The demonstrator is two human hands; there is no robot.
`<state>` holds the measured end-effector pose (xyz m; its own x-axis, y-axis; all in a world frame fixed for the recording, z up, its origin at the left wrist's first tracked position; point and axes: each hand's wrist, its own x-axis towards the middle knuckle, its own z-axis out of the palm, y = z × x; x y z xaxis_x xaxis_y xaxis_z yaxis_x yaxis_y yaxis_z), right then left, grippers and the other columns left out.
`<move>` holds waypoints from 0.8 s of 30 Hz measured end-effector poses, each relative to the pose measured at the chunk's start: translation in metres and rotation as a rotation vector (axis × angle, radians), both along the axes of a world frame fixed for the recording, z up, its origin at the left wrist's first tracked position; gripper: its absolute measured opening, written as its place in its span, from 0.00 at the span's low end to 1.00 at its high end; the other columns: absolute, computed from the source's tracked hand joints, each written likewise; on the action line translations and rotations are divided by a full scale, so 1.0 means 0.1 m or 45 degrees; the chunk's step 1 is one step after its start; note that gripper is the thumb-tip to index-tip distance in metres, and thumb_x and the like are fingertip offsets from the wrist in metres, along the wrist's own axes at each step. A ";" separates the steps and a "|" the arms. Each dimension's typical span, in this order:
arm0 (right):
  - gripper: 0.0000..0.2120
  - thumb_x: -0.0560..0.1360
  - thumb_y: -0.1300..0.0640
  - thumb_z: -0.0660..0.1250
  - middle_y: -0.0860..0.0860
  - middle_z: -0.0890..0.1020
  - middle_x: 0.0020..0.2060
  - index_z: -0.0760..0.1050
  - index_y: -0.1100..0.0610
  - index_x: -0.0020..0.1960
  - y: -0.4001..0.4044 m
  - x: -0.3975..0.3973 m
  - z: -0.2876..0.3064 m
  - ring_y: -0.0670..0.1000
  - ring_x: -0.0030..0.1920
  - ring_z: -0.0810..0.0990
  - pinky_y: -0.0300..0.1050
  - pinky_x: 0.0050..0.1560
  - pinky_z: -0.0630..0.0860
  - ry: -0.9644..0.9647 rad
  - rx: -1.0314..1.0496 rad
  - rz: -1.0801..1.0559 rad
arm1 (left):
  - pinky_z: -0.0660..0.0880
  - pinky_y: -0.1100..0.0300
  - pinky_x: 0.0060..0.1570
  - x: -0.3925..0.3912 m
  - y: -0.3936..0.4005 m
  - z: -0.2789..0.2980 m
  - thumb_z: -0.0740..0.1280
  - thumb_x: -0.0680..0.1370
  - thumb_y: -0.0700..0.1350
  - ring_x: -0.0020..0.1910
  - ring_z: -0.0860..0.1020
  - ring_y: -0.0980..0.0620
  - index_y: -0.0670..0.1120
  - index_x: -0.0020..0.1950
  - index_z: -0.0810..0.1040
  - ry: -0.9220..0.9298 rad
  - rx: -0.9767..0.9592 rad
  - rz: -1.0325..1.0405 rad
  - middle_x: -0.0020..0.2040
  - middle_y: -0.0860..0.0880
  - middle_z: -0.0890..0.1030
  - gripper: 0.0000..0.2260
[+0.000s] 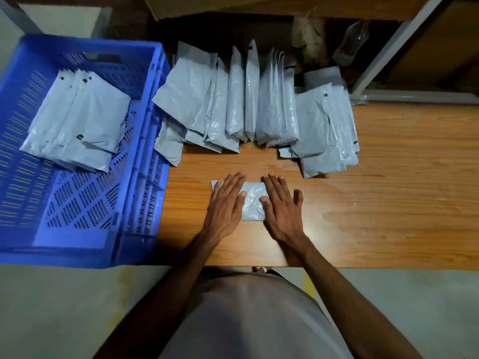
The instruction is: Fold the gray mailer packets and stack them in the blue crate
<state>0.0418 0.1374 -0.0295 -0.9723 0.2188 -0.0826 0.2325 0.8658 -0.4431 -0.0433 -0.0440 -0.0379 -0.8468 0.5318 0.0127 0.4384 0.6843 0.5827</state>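
Both hands, left (225,203) and right (281,206), are pressing flat, fingers straight, on the folded mailer (252,200) at counter (388,203) centre. Risk: slick plastic springing open on release, before reaching the blue crate (145,141) at 9 o'clock.

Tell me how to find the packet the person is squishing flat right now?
Start at the wooden table, right of the blue crate. Near its front edge one gray packet lies flat under the left hand and right hand. It lies alone; the other packets lean in a row behind.
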 end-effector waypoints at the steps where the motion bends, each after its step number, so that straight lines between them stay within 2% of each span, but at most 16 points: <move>1: 0.26 0.88 0.45 0.47 0.43 0.52 0.85 0.50 0.46 0.85 -0.02 0.00 0.02 0.45 0.84 0.43 0.64 0.79 0.49 0.012 0.001 -0.021 | 0.49 0.49 0.82 -0.02 -0.04 0.01 0.51 0.88 0.52 0.83 0.53 0.57 0.50 0.83 0.63 -0.007 0.037 0.026 0.83 0.53 0.62 0.22; 3: 0.27 0.88 0.44 0.47 0.44 0.52 0.85 0.51 0.47 0.85 -0.09 0.00 0.08 0.45 0.84 0.43 0.60 0.80 0.44 0.041 0.022 -0.019 | 0.49 0.48 0.82 -0.05 -0.14 0.04 0.51 0.88 0.52 0.83 0.53 0.55 0.49 0.83 0.64 0.073 -0.024 0.055 0.82 0.52 0.63 0.23; 6: 0.28 0.88 0.44 0.46 0.46 0.52 0.85 0.52 0.50 0.86 -0.20 -0.04 0.08 0.45 0.84 0.43 0.56 0.82 0.42 0.068 0.050 0.063 | 0.47 0.49 0.83 -0.08 -0.22 0.00 0.48 0.87 0.55 0.84 0.50 0.54 0.48 0.84 0.59 0.105 -0.170 -0.013 0.84 0.51 0.59 0.26; 11: 0.27 0.88 0.46 0.45 0.48 0.57 0.84 0.55 0.52 0.85 -0.25 -0.10 -0.07 0.47 0.84 0.47 0.58 0.83 0.48 0.086 0.087 0.105 | 0.46 0.46 0.82 -0.09 -0.24 -0.09 0.45 0.88 0.57 0.84 0.47 0.55 0.49 0.85 0.54 0.085 -0.232 -0.091 0.85 0.51 0.54 0.27; 18: 0.27 0.87 0.46 0.47 0.47 0.55 0.84 0.54 0.50 0.85 -0.24 -0.13 -0.07 0.49 0.85 0.47 0.57 0.83 0.45 0.072 0.131 0.112 | 0.48 0.47 0.82 -0.09 -0.19 -0.11 0.48 0.88 0.54 0.84 0.49 0.53 0.48 0.86 0.52 0.133 -0.262 -0.081 0.85 0.50 0.53 0.26; 24: 0.27 0.87 0.46 0.49 0.46 0.55 0.84 0.53 0.49 0.85 -0.24 -0.16 -0.07 0.49 0.85 0.48 0.58 0.83 0.48 0.046 0.140 0.096 | 0.49 0.46 0.82 -0.11 -0.18 -0.09 0.48 0.87 0.54 0.84 0.49 0.53 0.48 0.86 0.51 0.110 -0.297 -0.093 0.85 0.50 0.53 0.27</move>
